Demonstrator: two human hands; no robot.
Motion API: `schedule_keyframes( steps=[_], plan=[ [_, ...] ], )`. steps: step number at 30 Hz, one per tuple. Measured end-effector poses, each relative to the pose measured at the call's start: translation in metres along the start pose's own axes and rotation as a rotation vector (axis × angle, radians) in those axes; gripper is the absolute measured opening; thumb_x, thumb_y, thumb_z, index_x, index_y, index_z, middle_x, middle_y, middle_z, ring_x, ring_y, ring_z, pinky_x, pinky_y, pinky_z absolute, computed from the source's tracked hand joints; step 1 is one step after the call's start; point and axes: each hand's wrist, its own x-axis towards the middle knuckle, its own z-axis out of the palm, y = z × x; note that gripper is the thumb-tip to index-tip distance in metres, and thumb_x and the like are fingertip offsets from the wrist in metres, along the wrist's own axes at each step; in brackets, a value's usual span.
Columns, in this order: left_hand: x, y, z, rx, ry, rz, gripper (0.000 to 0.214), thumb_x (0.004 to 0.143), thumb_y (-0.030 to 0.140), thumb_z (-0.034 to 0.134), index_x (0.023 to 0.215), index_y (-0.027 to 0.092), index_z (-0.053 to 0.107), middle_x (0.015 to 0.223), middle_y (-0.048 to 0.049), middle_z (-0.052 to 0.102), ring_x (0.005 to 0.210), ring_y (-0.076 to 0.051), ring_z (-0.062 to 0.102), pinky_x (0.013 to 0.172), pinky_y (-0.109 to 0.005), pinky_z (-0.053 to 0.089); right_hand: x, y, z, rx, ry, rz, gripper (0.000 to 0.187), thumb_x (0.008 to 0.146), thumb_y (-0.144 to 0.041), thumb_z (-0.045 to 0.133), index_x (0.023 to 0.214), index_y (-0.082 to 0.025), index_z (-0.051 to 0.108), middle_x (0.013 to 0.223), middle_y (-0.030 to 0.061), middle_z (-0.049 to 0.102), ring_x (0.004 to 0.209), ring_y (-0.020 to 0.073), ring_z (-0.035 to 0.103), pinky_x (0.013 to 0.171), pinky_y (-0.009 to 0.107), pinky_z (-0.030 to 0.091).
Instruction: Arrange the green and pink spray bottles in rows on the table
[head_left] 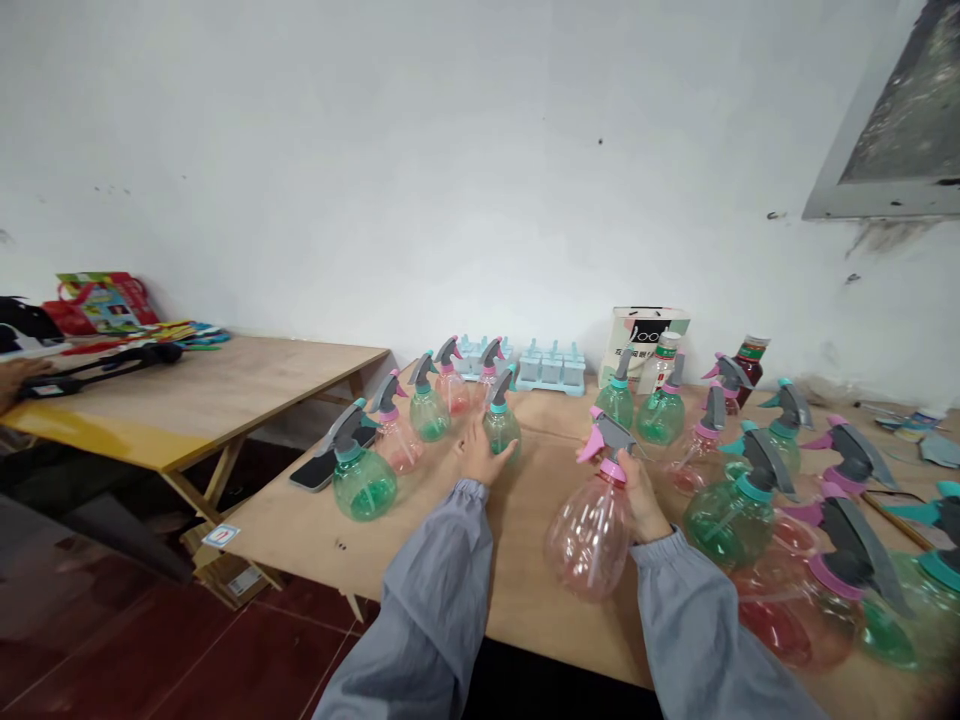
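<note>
My left hand point(482, 452) is wrapped round the base of a small green spray bottle point(501, 420) with a grey trigger and teal collar, standing on the wooden table point(390, 540). My right hand point(637, 490) grips the neck of a pink spray bottle point(591, 525) with a pink nozzle, held tilted just above the table near its front. Both arms wear grey sleeves.
Several green and pink spray bottles stand in groups at the left point(364, 470) and right point(750, 500). Light blue trays point(551, 368), a white box point(645, 335) and a dark bottle point(748, 362) line the wall. A phone point(319, 468) lies at the left edge. A second table point(187, 400) stands left.
</note>
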Motion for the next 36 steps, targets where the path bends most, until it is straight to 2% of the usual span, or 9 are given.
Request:
schedule_keyframes(
  steps=[5, 8, 13, 19, 24, 27, 30, 32, 36],
  plan=[
    [-0.001, 0.002, 0.0, 0.01, 0.009, -0.052, 0.095, 0.074, 0.048, 0.076, 0.153, 0.021, 0.031, 0.147, -0.0191, 0.05, 0.139, -0.039, 0.047, 0.112, -0.056, 0.036, 0.012, -0.008, -0.01, -0.29, 0.154, -0.332, 0.053, 0.08, -0.068, 0.068, 0.108, -0.023, 0.067, 0.107, 0.0099, 0.076, 0.106, 0.0277, 0.07, 0.098, 0.046, 0.052],
    [-0.002, 0.001, 0.001, -0.047, 0.005, -0.027, 0.092, 0.072, 0.047, 0.079, 0.149, 0.022, 0.036, 0.148, -0.0181, 0.049, 0.141, -0.038, 0.045, 0.115, -0.054, 0.034, 0.023, -0.009, -0.024, -0.418, 0.261, -0.517, 0.05, 0.086, -0.059, 0.066, 0.122, -0.025, 0.059, 0.111, 0.0079, 0.072, 0.102, 0.0236, 0.069, 0.095, 0.043, 0.052],
    [-0.002, -0.006, 0.004, -0.185, -0.063, 0.057, 0.089, 0.075, 0.048, 0.075, 0.149, 0.021, 0.033, 0.147, -0.0178, 0.052, 0.144, -0.036, 0.044, 0.119, -0.055, 0.031, 0.051, -0.003, -0.044, -0.623, 0.431, -0.595, 0.044, 0.087, -0.057, 0.059, 0.107, -0.019, 0.066, 0.094, 0.0076, 0.07, 0.09, 0.0238, 0.063, 0.091, 0.045, 0.051],
    [-0.008, -0.009, 0.008, -0.264, -0.14, 0.16, 0.089, 0.073, 0.039, 0.074, 0.15, 0.019, 0.033, 0.145, -0.0182, 0.053, 0.143, -0.037, 0.046, 0.118, -0.054, 0.035, 0.082, 0.007, -0.056, -0.702, 0.49, -0.613, 0.052, 0.088, -0.06, 0.054, 0.116, -0.018, 0.066, 0.107, 0.0131, 0.068, 0.105, 0.0294, 0.061, 0.1, 0.053, 0.045],
    [-0.027, 0.007, 0.0, -0.191, -0.155, 0.201, 0.084, 0.074, 0.042, 0.074, 0.146, 0.017, 0.036, 0.141, -0.0183, 0.057, 0.135, -0.035, 0.055, 0.11, -0.052, 0.043, 0.061, 0.01, -0.043, -0.817, 0.665, -0.947, 0.067, 0.083, -0.058, 0.068, 0.135, -0.018, 0.049, 0.13, 0.0181, 0.054, 0.127, 0.0334, 0.048, 0.109, 0.06, 0.037],
    [-0.042, 0.021, -0.006, -0.022, -0.143, 0.238, 0.085, 0.07, 0.058, 0.077, 0.138, 0.017, 0.046, 0.129, -0.0172, 0.064, 0.125, -0.037, 0.06, 0.102, -0.053, 0.045, 0.035, 0.017, -0.019, -0.83, 0.375, -0.983, 0.056, 0.087, -0.053, 0.066, 0.131, -0.022, 0.049, 0.124, 0.014, 0.056, 0.12, 0.03, 0.054, 0.105, 0.056, 0.044],
    [-0.059, 0.035, -0.006, 0.11, -0.113, 0.347, 0.085, 0.065, 0.073, 0.075, 0.126, 0.016, 0.057, 0.113, -0.0161, 0.068, 0.112, -0.036, 0.065, 0.098, -0.052, 0.045, 0.018, 0.032, 0.005, -0.789, 0.022, -0.704, 0.067, 0.084, -0.055, 0.068, 0.138, -0.023, 0.044, 0.134, 0.015, 0.055, 0.126, 0.0304, 0.055, 0.107, 0.055, 0.045],
    [-0.071, 0.042, -0.002, 0.142, -0.096, 0.437, 0.085, 0.064, 0.079, 0.07, 0.12, 0.015, 0.061, 0.107, -0.0162, 0.069, 0.105, -0.035, 0.066, 0.099, -0.052, 0.044, 0.013, 0.041, 0.012, -0.72, -0.087, -0.531, 0.08, 0.077, -0.058, 0.074, 0.141, -0.023, 0.041, 0.141, 0.0159, 0.052, 0.133, 0.0316, 0.052, 0.111, 0.055, 0.043],
    [-0.078, 0.042, 0.002, 0.085, -0.162, 0.579, 0.092, 0.064, 0.081, 0.068, 0.128, 0.015, 0.061, 0.112, -0.0174, 0.068, 0.108, -0.035, 0.064, 0.104, -0.053, 0.041, 0.013, 0.043, 0.009, -0.526, -0.157, -0.342, 0.075, 0.072, -0.053, 0.081, 0.134, -0.026, 0.048, 0.135, 0.0109, 0.06, 0.13, 0.0277, 0.055, 0.113, 0.05, 0.042]
  ],
)
